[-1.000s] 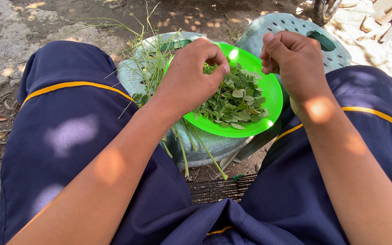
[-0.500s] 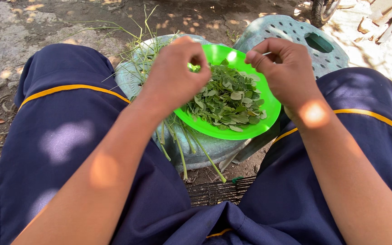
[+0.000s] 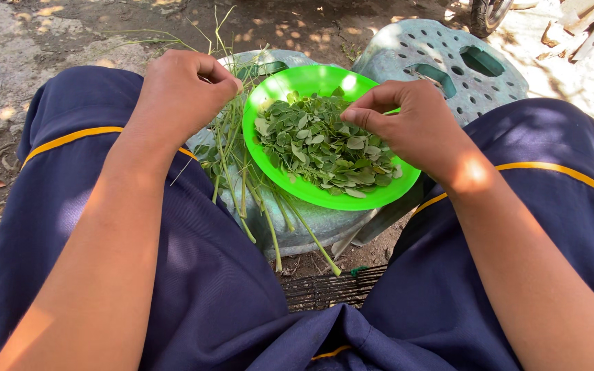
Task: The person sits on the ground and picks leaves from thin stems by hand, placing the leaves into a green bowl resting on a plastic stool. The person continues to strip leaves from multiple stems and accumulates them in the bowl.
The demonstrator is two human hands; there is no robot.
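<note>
A bright green plastic bowl [image 3: 324, 199] filled with small plucked green leaves [image 3: 321, 148] rests on a grey-green plastic stool [image 3: 311, 227] between my knees. My left hand [image 3: 180, 93] hovers over the bowl's left rim, fingers closed on thin green stems [image 3: 232, 110]. A bundle of bare stalks [image 3: 256, 199] hangs over the stool's left edge. My right hand [image 3: 410, 127] is over the bowl's right side, thumb and fingers pinched together just above the leaves; what it pinches is too small to tell.
A second grey-green stool [image 3: 448, 58] with holes lies tilted behind the bowl at the right. Bare dirt ground [image 3: 29, 41] lies all around. My dark blue trousers with a yellow stripe [image 3: 70, 137] fill the foreground. A black grid [image 3: 324, 288] lies below.
Both hands have moved apart and lower: the left went left to the bowl's rim with the stems, the right came down over the leaves.
</note>
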